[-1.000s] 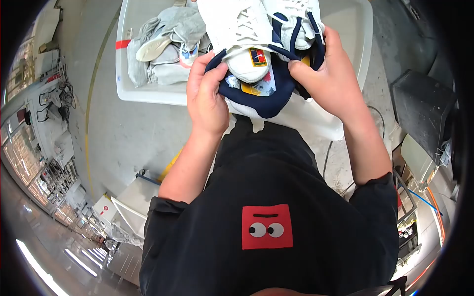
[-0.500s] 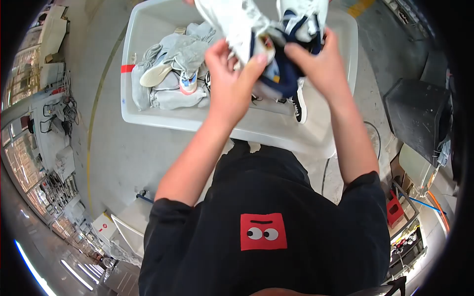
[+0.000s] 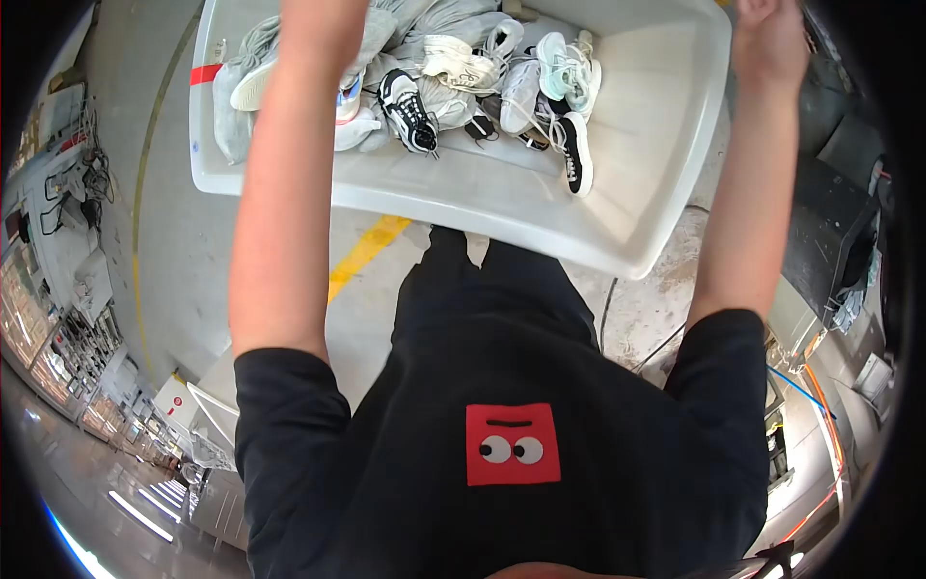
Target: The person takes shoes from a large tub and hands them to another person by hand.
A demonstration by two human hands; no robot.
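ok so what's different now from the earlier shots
The left hand moved forward, mostly past the top edge; the right hand moved to the upper right. The white-and-navy shoes they held are out of view; whether released, I can't tell. The grey bin still holds other shoes.

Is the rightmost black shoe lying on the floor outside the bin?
No, the black shoe lies inside the pale bin, between other shoes and the bin's bare right-hand end.

Pale grey tub (image 3: pixel 666 164), red strip (image 3: pixel 204 74) at left; inside: grey cloth bundles (image 3: pixel 231 125), dark sneakers (image 3: pixel 407 111), pale sneakers (image 3: pixel 520 95).
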